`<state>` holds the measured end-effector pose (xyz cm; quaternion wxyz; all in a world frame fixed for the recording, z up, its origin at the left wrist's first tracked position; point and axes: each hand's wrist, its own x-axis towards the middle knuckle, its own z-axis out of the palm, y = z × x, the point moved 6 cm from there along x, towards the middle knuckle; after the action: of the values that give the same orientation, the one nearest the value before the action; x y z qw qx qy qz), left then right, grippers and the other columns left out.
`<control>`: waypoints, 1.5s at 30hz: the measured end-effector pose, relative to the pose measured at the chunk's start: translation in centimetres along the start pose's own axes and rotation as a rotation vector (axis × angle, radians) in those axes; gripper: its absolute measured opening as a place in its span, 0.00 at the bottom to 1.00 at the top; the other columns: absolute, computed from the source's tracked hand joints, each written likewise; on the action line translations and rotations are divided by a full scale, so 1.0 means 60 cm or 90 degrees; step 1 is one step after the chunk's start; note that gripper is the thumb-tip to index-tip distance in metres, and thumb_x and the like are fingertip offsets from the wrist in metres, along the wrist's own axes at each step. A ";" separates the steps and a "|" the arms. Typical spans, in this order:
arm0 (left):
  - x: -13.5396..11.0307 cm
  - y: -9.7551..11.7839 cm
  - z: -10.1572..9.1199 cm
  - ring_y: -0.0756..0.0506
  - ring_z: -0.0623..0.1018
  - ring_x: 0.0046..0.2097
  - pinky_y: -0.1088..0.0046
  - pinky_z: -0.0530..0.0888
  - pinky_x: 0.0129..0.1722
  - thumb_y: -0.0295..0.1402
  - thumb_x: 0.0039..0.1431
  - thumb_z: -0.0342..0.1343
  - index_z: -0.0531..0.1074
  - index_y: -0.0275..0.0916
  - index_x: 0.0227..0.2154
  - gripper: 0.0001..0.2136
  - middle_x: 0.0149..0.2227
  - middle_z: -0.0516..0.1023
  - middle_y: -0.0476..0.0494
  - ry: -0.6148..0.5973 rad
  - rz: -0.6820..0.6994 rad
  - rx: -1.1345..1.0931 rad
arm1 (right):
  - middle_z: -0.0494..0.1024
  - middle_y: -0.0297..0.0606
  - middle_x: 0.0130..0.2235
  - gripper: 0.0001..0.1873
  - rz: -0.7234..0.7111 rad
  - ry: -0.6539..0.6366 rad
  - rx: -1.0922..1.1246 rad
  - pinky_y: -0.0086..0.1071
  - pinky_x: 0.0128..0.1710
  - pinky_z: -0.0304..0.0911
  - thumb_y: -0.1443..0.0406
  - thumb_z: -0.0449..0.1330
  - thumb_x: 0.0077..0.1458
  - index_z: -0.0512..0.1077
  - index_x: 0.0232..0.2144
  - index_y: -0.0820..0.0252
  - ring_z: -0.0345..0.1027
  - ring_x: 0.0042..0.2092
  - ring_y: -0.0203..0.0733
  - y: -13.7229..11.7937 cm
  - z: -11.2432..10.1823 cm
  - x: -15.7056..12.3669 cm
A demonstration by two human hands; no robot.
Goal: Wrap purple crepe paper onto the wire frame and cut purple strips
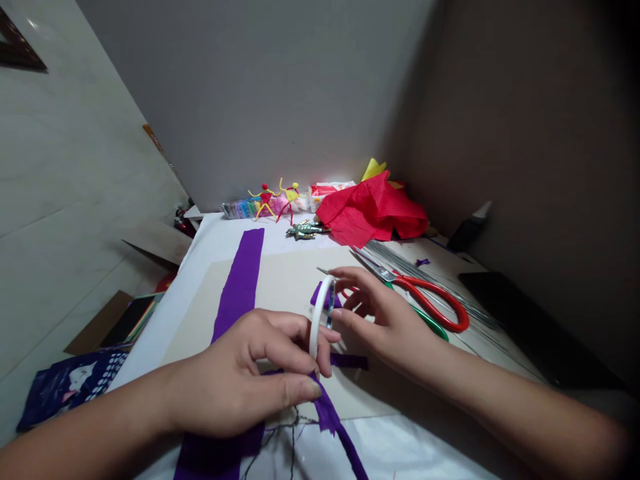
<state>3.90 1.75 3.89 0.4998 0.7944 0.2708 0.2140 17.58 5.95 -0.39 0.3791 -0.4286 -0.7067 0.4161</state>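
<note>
My left hand [250,370] is closed in a pinch on a narrow purple crepe paper strip [333,413], which hangs toward the bottom edge. Thin dark twisted wires [294,433] stick out beneath that hand; whether they join the strip is hidden. A narrow white roll of tape [320,313] stands on edge between both hands, gripped by the thumb and fingers of my right hand [377,313]. Its lower rim touches or nearly touches my left fingers. A wide purple crepe paper strip [240,287] lies flat under and behind my left hand.
Red-handled scissors [435,300] and green-handled ones [433,323] lie at right beside a bundle of thin wires [400,257]. Red crepe paper [375,210] is crumpled at the back. Two small pipe-cleaner figures [265,200] stand near colourful packets [240,210]. Beige board [195,313] covers the tabletop.
</note>
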 end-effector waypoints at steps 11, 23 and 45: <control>0.001 0.000 0.002 0.48 0.73 0.37 0.73 0.69 0.38 0.27 0.55 0.54 0.74 0.34 0.22 0.08 0.34 0.73 0.44 -0.031 -0.013 0.075 | 0.73 0.44 0.43 0.15 -0.479 -0.017 -0.304 0.37 0.40 0.65 0.70 0.54 0.56 0.66 0.47 0.56 0.67 0.43 0.43 -0.081 0.010 -0.051; 0.002 -0.001 -0.004 0.46 0.74 0.44 0.72 0.68 0.46 0.25 0.56 0.53 0.74 0.33 0.23 0.09 0.41 0.75 0.43 0.017 -0.027 0.057 | 0.72 0.37 0.36 0.03 -0.105 -0.008 0.041 0.32 0.38 0.64 0.67 0.54 0.58 0.68 0.35 0.58 0.67 0.38 0.38 -0.020 -0.017 -0.010; -0.002 -0.005 0.012 0.52 0.73 0.36 0.79 0.68 0.36 0.23 0.56 0.51 0.74 0.32 0.24 0.09 0.34 0.72 0.47 0.015 -0.019 0.146 | 0.68 0.43 0.49 0.23 -0.452 0.039 -0.244 0.34 0.41 0.63 0.73 0.57 0.53 0.65 0.52 0.57 0.64 0.46 0.42 -0.062 0.000 -0.052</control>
<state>4.16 1.29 3.32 0.4055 0.8397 0.3111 0.1836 17.59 2.01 2.46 0.4331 -0.2334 -0.8640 0.1069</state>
